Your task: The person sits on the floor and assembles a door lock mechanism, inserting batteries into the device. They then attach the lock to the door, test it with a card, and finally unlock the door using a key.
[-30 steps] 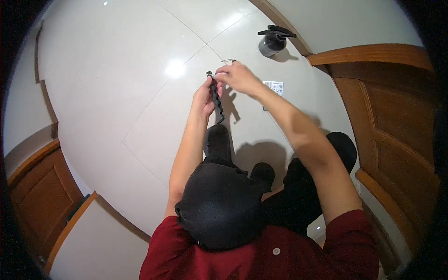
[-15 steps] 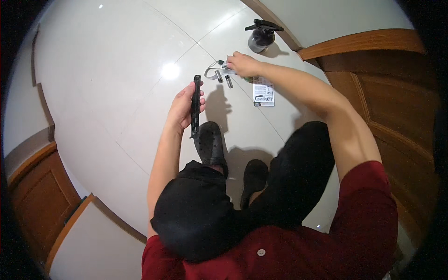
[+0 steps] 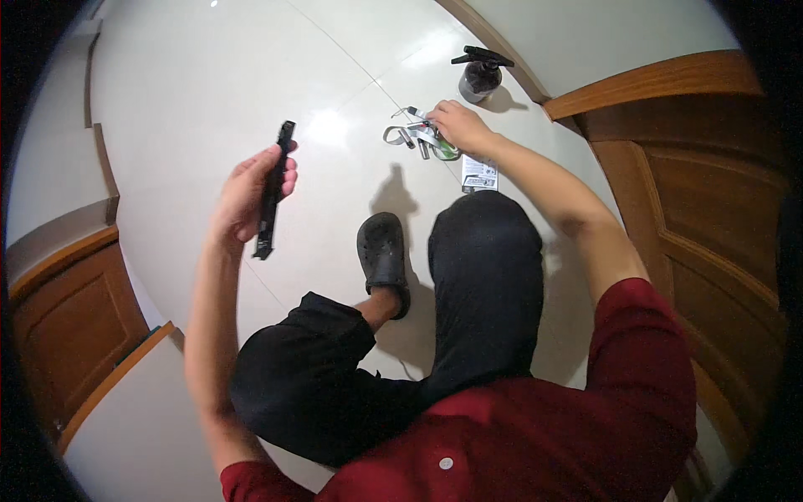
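Fingers of my left hand are wrapped round a long, narrow black bar, held upright-slanting above the floor. On the floor ahead, my right hand reaches into a small pile with its fingers pressed together; what is under the fingertips is too small to make out. Beside them lie a grey strap in a loop and small cylinders like batteries, one by the strap and another nearer me. A green and clear item sits below my right wrist. Closer still lies a white printed card, its near edge at my knee.
A dark spray bottle stands by the wall at the far right. Brown wooden panels line the right side, and a wooden door is at the left. My foot in a black clog rests on the glossy tiles.
My left hand has moved left with the black bar, away from the pile. My right knee has swung inward, near the card. The right hand stays at the pile; the view has shifted slightly.
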`<state>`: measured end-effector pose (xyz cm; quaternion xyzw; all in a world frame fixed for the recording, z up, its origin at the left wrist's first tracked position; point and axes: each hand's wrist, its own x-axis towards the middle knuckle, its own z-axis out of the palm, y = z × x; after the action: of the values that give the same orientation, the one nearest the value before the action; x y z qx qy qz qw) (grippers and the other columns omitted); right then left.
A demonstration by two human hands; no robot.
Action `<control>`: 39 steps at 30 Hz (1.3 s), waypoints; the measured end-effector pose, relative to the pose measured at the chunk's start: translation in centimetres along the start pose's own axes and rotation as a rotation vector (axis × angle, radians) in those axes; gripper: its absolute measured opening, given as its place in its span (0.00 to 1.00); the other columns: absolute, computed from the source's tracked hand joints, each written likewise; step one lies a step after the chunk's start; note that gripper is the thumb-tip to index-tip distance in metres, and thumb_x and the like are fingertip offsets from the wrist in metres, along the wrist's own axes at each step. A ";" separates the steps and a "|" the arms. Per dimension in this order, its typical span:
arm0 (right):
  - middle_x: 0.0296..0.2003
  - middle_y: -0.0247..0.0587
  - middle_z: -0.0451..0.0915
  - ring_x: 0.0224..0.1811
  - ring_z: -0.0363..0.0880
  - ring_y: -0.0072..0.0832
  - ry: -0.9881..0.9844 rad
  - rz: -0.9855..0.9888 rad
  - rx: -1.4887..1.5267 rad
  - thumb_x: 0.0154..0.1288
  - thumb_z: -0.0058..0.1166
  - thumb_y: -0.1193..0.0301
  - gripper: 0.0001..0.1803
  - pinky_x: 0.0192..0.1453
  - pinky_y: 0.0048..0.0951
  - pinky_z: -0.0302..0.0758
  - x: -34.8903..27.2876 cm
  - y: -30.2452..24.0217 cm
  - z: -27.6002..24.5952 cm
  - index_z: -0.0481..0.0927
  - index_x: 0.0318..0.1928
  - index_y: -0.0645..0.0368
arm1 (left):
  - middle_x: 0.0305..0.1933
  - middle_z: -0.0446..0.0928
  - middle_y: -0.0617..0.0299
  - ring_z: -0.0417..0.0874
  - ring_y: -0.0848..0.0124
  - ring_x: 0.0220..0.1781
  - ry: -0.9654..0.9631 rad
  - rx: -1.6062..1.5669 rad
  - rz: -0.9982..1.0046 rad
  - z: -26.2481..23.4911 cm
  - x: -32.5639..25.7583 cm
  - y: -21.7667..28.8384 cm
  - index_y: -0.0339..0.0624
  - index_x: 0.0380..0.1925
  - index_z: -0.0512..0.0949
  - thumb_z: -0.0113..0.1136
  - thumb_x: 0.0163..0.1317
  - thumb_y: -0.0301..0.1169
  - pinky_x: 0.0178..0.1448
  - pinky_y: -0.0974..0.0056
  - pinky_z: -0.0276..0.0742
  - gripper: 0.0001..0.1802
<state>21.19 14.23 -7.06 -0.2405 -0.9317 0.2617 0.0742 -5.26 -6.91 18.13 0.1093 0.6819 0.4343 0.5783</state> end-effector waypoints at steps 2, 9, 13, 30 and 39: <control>0.44 0.44 0.77 0.51 0.75 0.40 -0.018 0.090 0.023 0.62 0.49 0.70 0.15 0.55 0.38 0.73 0.3 -1.4 -0.1 0.79 0.49 0.55 | 0.31 0.73 0.66 0.73 0.81 0.25 0.039 0.111 0.126 1.3 -3.3 3.0 0.37 0.55 0.71 0.47 0.72 0.40 0.26 0.78 0.73 0.20; 0.50 0.52 0.76 0.54 0.74 0.47 0.385 0.949 0.083 0.64 0.52 0.54 0.26 0.59 0.41 0.69 -11.1 -0.3 2.1 0.73 0.57 0.56 | 0.27 0.70 0.70 0.63 0.87 0.18 0.010 0.225 0.272 8.2 -11.9 8.1 0.38 0.60 0.67 0.42 0.72 0.47 0.17 0.80 0.57 0.27; 0.55 0.57 0.70 0.63 0.62 0.50 0.318 0.914 -0.078 0.60 0.56 0.52 0.34 0.67 0.46 0.60 -13.9 -4.1 2.0 0.67 0.62 0.57 | 0.25 0.66 0.73 0.60 0.86 0.18 -0.087 -0.019 0.220 12.0 -12.0 7.0 0.38 0.56 0.67 0.43 0.72 0.48 0.17 0.79 0.55 0.25; 0.63 0.49 0.62 0.65 0.61 0.42 0.302 0.127 0.224 0.43 0.61 0.74 0.43 0.68 0.37 0.61 -13.7 -16.1 -26.4 0.63 0.65 0.54 | 0.41 0.77 0.56 0.81 0.66 0.41 -0.663 0.064 0.076 17.8 1.3 4.9 0.38 0.36 0.71 0.67 0.59 0.39 0.45 0.60 0.83 0.18; 0.45 0.36 0.80 0.44 0.77 0.19 0.446 0.389 1.157 0.62 0.61 0.67 0.27 0.49 0.23 0.74 -5.2 -14.6 -25.4 0.70 0.59 0.63 | 0.43 0.80 0.58 0.82 0.70 0.43 -0.422 -0.498 0.273 17.4 4.2 4.5 0.35 0.44 0.74 0.62 0.59 0.22 0.51 0.65 0.81 0.13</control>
<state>26.48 12.22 22.16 -0.3746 -0.5418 0.6739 0.3345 7.25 6.64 19.20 0.1422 0.3998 0.6284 0.6519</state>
